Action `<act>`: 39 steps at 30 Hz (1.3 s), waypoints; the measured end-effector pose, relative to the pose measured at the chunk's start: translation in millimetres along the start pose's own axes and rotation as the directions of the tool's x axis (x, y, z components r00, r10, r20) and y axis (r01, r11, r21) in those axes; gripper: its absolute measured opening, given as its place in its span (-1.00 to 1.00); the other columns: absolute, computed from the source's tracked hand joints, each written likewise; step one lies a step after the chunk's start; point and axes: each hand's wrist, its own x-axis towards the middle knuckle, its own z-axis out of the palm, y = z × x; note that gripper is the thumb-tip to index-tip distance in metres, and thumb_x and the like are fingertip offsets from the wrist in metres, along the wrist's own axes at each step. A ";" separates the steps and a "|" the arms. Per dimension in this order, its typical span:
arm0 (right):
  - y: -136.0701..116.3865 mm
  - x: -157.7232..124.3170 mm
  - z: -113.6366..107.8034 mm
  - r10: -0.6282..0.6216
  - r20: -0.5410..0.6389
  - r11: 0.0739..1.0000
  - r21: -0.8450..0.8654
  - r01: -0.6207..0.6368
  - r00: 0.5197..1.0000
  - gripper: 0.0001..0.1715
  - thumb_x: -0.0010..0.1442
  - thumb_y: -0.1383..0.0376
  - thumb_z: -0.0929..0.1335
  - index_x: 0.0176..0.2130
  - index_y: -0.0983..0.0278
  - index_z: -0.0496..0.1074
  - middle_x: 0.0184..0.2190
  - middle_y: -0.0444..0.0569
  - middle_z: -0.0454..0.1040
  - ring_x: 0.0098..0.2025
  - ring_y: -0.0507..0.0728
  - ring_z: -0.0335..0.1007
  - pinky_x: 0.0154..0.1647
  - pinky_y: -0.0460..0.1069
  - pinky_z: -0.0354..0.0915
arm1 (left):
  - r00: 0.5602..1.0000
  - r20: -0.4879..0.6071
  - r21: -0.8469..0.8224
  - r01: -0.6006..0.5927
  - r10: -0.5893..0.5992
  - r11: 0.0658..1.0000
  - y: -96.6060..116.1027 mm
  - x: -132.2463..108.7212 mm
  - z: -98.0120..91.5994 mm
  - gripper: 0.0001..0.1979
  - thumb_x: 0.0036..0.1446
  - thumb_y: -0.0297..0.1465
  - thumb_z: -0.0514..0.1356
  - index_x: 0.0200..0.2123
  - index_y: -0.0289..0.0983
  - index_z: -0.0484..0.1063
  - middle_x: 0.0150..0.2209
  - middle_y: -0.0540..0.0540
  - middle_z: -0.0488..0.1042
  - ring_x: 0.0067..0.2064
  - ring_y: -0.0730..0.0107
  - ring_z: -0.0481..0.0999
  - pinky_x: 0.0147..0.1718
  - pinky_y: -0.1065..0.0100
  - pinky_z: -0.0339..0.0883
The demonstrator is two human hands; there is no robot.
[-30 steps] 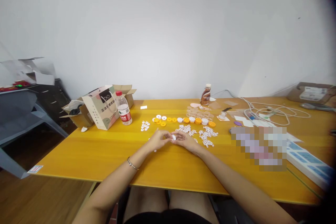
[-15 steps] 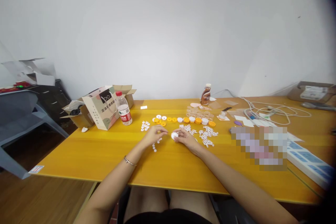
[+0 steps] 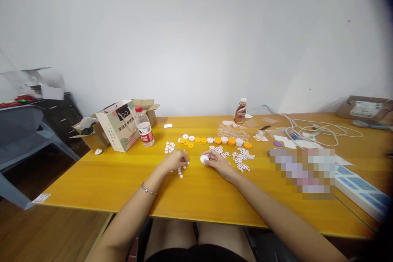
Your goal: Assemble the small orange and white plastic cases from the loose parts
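Note:
My right hand (image 3: 217, 160) is closed on a white round cap (image 3: 204, 159), gripping it between thumb and fingers just above the table. Over the small white discs (image 3: 180, 173), my left hand (image 3: 176, 160) has its fingers curled down and drawn together; whatever is in the fingertips is too small to make out. Small white knobbed pieces (image 3: 168, 147) lie beyond the left hand. Behind both hands runs a row of yellow discs (image 3: 201, 140) and white ones. Near the right hand are white perforated pieces (image 3: 242, 157) in loose heaps.
Clear plastic rings (image 3: 233, 132) are grouped behind the row. A brown drink bottle (image 3: 241, 110) stands near the wall. To the left are a water bottle (image 3: 144, 127), a paper bag (image 3: 118, 127) and cartons. White cables (image 3: 319, 127) and papers lie on the right.
My left hand has moved left and down, away from the cap to the small white discs, and its fingers have curled in. My right hand stays in place with the cap.

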 end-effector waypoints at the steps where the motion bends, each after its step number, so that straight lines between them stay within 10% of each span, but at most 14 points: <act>1: 0.4 0.3 -0.2 -0.001 0.007 1.000 -0.002 0.001 1.000 -0.62 -0.20 0.32 0.40 -0.29 0.23 0.31 -0.46 -0.16 0.40 -0.45 0.01 0.29 -0.35 -0.05 0.21 | 1.000 -0.001 0.002 0.003 -0.003 1.000 0.5 -1.0 -0.7 -0.89 -0.10 -0.40 0.16 -0.46 -0.32 0.45 -0.45 -0.06 0.45 -0.43 0.42 0.41 -0.45 0.47 0.19; 18: 5.4 -1.2 1.8 -0.004 0.207 1.000 -0.018 0.008 0.978 -0.61 -0.12 0.25 0.39 -0.22 0.23 0.32 -0.39 -0.13 0.40 -0.42 0.01 0.33 -0.31 -0.03 0.24 | 0.980 -0.197 -0.420 -0.075 -0.011 0.904 35.2 3.3 9.9 -0.81 0.00 -0.34 0.14 -0.37 -0.33 0.46 -0.41 -0.06 0.51 -0.39 0.46 0.43 -0.41 0.48 0.24; 39: 7.2 -6.8 7.2 -0.076 0.227 0.997 0.011 0.075 0.971 -0.51 -0.11 0.28 0.40 -0.20 0.18 0.12 -0.49 -0.24 0.34 -0.46 -0.01 0.33 -0.34 -0.04 0.23 | 0.986 -0.167 -0.353 -0.078 0.020 0.932 40.8 3.0 25.9 -0.85 0.01 -0.34 0.13 -0.37 -0.30 0.28 -0.43 0.01 0.36 -0.40 0.49 0.36 -0.41 0.46 0.21</act>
